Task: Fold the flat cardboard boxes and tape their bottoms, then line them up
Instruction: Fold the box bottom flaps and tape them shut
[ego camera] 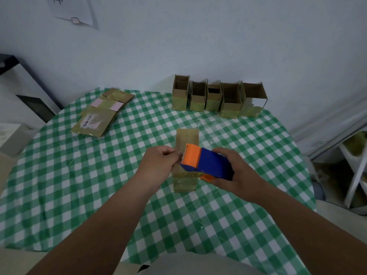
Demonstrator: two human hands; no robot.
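Right hand (236, 171) grips blue-orange tape dispenser (206, 163), left hand (160, 165) pinches its tape end (flat boxes' (101, 114) label unreadable)

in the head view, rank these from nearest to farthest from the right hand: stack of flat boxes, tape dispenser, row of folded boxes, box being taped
1. tape dispenser, held in the right hand
2. box being taped, just left of that hand, under the dispenser
3. row of folded boxes, at the table's far edge
4. stack of flat boxes, far left

Pale wall (218, 36), taped paper (71, 10), green-checked table (79, 185).
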